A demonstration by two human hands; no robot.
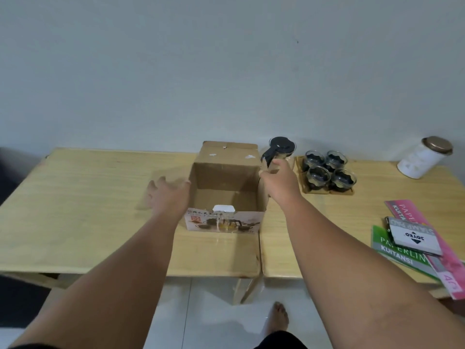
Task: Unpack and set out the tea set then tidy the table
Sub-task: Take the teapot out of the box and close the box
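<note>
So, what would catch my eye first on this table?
The open cardboard box in the middle of the wooden table, with the left hand spread beside its left wall. Just right of it, the right hand grips the handle of a black-lidded glass teapot, next to four glass cups.

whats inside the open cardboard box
The open brown cardboard box shows bare inner walls and floor, plus a small white piece at its near wall. The printed front wall hides the floor just behind it.

brown box (224,181), black-lidded teapot (281,147), pink booklet (425,238)
</note>
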